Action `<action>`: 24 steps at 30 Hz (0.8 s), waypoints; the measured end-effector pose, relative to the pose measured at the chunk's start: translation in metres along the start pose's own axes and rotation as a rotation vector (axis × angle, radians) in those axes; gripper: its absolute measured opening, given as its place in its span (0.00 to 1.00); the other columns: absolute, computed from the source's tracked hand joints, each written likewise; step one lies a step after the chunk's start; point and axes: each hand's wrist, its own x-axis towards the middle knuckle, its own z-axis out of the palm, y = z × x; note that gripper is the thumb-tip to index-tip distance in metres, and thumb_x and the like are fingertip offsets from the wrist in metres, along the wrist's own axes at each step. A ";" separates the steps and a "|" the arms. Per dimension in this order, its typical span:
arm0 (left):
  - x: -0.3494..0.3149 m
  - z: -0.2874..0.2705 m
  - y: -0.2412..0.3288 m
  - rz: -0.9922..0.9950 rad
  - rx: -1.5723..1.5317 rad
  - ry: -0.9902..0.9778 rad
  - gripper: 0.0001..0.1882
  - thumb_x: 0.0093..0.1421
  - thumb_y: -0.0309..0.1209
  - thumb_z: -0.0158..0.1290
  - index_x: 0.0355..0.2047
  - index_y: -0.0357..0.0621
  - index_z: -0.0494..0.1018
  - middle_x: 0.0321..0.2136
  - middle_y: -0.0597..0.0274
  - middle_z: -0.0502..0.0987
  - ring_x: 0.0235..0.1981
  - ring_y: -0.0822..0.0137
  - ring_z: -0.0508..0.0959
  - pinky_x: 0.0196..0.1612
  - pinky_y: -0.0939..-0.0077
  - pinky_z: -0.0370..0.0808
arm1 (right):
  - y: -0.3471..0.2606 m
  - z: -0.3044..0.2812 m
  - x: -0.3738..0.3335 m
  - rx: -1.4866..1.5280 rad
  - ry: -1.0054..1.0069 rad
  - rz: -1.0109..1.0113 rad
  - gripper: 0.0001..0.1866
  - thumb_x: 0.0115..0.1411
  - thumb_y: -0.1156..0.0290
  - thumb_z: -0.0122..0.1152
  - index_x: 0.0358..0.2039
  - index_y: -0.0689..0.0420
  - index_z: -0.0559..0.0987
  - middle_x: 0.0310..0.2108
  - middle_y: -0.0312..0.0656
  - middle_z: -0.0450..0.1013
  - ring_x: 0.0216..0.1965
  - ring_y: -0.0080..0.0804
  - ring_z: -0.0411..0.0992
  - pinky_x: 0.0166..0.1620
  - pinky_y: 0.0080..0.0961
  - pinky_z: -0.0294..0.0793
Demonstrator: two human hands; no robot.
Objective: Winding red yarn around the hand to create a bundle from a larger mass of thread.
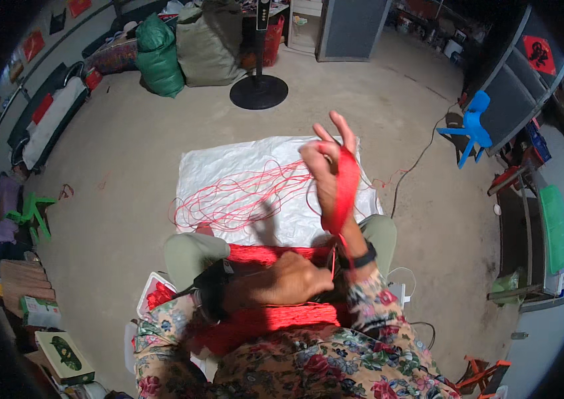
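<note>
Floral shirt (315, 349) with red cord bundles (288, 316) across the lap

Floral shirt: lower centre of the frame, a sleeve reaching up at each side.
Red cord bundles: two, lower centre, one above and one below the left hand (295, 276), between pale green trouser knees (192, 256).
Left hand: centre of the frame, low over the lap; grip closed, fingertips on a thin red strand (333, 258).
Right hand (325, 163): raised, right of centre; two fingers up, the others bent; whether this grip pinches anything cannot be told; black band (365, 256) at the wrist.
Red hank (346, 189): hung about the right hand, running down beside the wrist.
White sheet (212, 159): flat on the floor (129, 153), middle of the frame; loose red strands (242, 199) spread over it in long tangled loops.
White tub (142, 300): lower left, beside the knee; red pieces (160, 294) inside.
Black stand (259, 93): upper centre, round base, upright pole; pale sack (209, 46) and green sack (157, 56) to its left.
Blue chair (473, 123): upper right.
Green stool (32, 214): left side of the frame
</note>
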 end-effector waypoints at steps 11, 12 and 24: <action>0.007 -0.186 -0.021 -0.256 -0.024 0.329 0.06 0.54 0.29 0.57 0.29 0.38 0.78 0.28 0.58 0.80 0.28 0.68 0.79 0.32 0.74 0.74 | -0.063 -0.008 -0.076 -0.118 -0.395 -0.184 0.06 0.47 0.77 0.65 0.26 0.61 0.77 0.62 0.56 0.52 0.62 0.51 0.57 0.59 0.44 0.62; 0.008 -0.184 -0.030 -0.329 -0.115 0.414 0.07 0.56 0.29 0.56 0.29 0.38 0.78 0.28 0.60 0.80 0.29 0.71 0.78 0.33 0.76 0.74 | -0.074 -0.009 -0.075 -0.070 -0.393 -0.175 0.04 0.49 0.77 0.64 0.25 0.60 0.77 0.63 0.56 0.50 0.61 0.53 0.58 0.59 0.46 0.63; -0.005 -0.038 0.031 0.019 0.225 -0.351 0.05 0.56 0.30 0.48 0.29 0.43 0.71 0.20 0.56 0.71 0.22 0.61 0.75 0.27 0.67 0.71 | 0.054 -0.007 -0.011 -0.305 0.033 -0.137 0.07 0.52 0.75 0.60 0.30 0.65 0.76 0.54 0.52 0.64 0.49 0.40 0.70 0.49 0.36 0.70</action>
